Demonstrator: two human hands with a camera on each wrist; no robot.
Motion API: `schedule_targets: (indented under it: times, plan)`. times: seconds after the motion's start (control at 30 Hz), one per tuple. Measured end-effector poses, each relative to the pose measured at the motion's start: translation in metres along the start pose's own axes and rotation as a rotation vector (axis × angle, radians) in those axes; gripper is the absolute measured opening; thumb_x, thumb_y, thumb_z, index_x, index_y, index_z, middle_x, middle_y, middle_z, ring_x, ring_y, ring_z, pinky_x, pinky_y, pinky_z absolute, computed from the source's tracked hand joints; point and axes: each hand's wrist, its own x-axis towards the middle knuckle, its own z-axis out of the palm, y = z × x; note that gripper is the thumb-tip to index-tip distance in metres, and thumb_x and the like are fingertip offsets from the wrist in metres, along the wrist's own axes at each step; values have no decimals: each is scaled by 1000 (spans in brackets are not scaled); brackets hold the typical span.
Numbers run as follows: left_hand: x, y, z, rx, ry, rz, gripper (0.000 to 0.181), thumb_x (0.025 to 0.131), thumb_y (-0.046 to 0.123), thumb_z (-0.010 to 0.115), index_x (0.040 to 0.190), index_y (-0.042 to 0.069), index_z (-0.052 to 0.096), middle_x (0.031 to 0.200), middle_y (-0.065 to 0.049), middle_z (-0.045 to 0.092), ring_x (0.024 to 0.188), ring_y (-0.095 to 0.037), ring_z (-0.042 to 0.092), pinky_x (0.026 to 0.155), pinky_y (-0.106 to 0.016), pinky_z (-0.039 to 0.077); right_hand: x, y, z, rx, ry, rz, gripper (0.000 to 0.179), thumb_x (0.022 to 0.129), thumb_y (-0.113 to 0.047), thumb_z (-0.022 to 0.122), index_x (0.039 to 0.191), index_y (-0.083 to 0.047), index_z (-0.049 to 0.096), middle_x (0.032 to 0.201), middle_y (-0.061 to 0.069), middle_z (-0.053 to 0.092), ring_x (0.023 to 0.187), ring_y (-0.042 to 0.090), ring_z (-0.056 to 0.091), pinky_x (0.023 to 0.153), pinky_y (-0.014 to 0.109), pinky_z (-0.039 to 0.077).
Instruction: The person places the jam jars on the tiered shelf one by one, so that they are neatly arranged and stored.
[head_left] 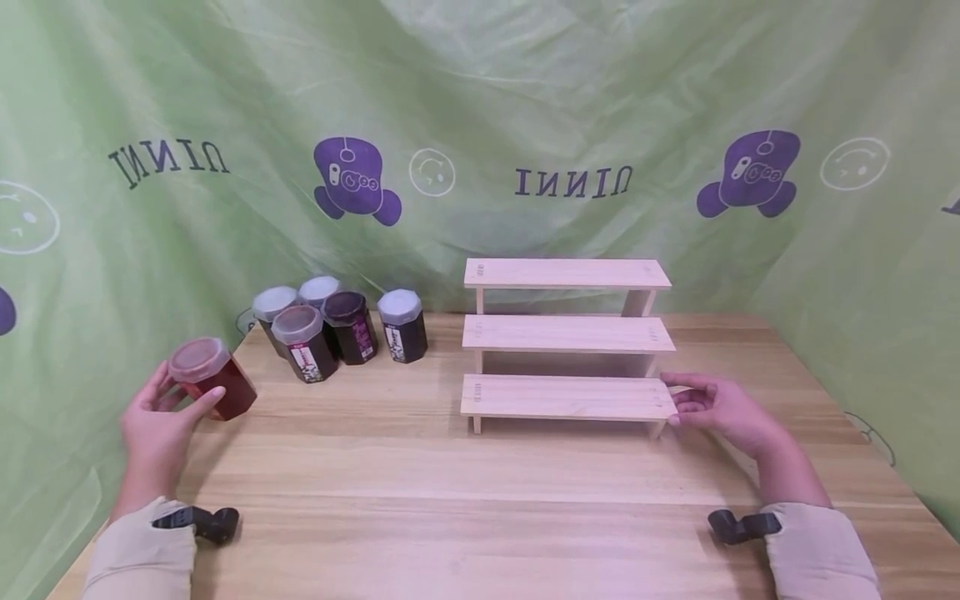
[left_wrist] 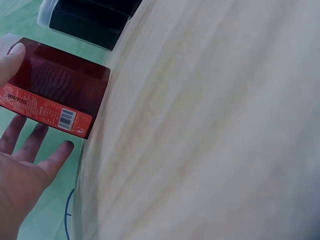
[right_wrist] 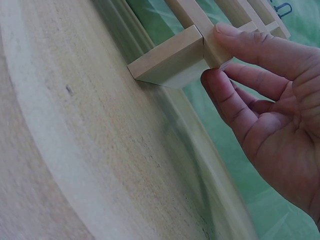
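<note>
On the left, my left hand [head_left: 159,429] is around a dark red jar [head_left: 228,387] with a translucent lid. In the left wrist view the thumb [left_wrist: 11,64] lies on one side of the red jar [left_wrist: 60,80], and the fingers are at the other; one fingertip stands apart from it. The jar's base is at the tabletop. My right hand [head_left: 723,412] pinches the right end of the lowest step of a three-step wooden stand [head_left: 562,396]. The right wrist view shows thumb and fingertips on the corner of that wooden step [right_wrist: 212,47].
Several dark jars with lids stand at the back left, among them a jar with a pale label [head_left: 306,354] and one set apart [head_left: 402,329]. A green printed curtain [head_left: 480,100] hangs behind the wooden table [head_left: 465,508].
</note>
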Motion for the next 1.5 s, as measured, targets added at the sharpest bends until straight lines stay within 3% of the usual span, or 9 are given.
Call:
schedule_targets:
  times: [0.13, 0.23, 0.5, 0.7, 0.97, 1.1, 1.3, 1.5]
  plan:
    - [2, -4, 2, 59, -10, -8, 96, 76, 3, 83, 153, 27, 30, 154, -1, 37, 127, -6, 46, 85, -4, 43, 0, -2, 0, 4, 2, -2, 73, 78, 1, 77, 138, 17, 38, 115, 17, 63, 95, 7, 63, 80, 23, 56]
    - [2, -6, 4, 88, 28, -14, 96, 76, 4, 83, 153, 28, 31, 153, -1, 39, 122, -4, 49, 87, -3, 41, -1, -3, 0, 3, -2, 2, 74, 78, 0, 77, 139, 17, 37, 115, 18, 62, 95, 7, 63, 80, 23, 56]
    - [4, -7, 10, 48, 159, -18, 92, 69, 0, 87, 147, 23, 45, 128, 1, 58, 102, -5, 58, 73, -5, 48, 1, -2, -1, 4, -10, 17, 75, 79, -1, 77, 140, 16, 36, 117, 25, 59, 95, 7, 62, 81, 23, 56]
    - [1, -5, 15, 32, 217, -37, 90, 64, 0, 90, 142, 23, 52, 110, 7, 60, 94, -6, 58, 67, -6, 49, 1, -1, 1, 0, 0, 15, 75, 79, -1, 77, 140, 16, 37, 117, 21, 61, 96, 7, 63, 82, 23, 56]
    - [-3, -4, 22, 49, 228, -68, 91, 63, 3, 92, 141, 25, 52, 112, 6, 60, 96, -6, 57, 67, -5, 48, 1, 3, 1, 10, 6, 1, 74, 78, 0, 77, 139, 16, 38, 113, 12, 63, 95, 7, 63, 81, 23, 56]
    - [-5, -1, 26, 107, 212, -59, 90, 63, 7, 92, 142, 25, 51, 113, 4, 58, 95, -7, 57, 65, -6, 49, 0, 3, 0, 15, 9, -5, 73, 78, 1, 77, 138, 17, 39, 111, 5, 64, 94, 8, 63, 80, 23, 56]
    - [-9, 3, 33, 178, 180, -72, 92, 64, 13, 93, 143, 28, 49, 119, 2, 56, 99, -10, 54, 64, -6, 48, 1, 2, 1, 19, 3, -6, 74, 78, 1, 77, 138, 17, 37, 111, 6, 64, 95, 8, 63, 81, 23, 56]
    - [-12, 7, 41, 236, 146, -45, 92, 65, 15, 92, 144, 28, 48, 118, 3, 56, 102, -11, 55, 69, -6, 46, 1, 1, 1, 14, 3, -6, 74, 78, 1, 77, 138, 17, 37, 112, 7, 63, 95, 8, 63, 81, 23, 56]
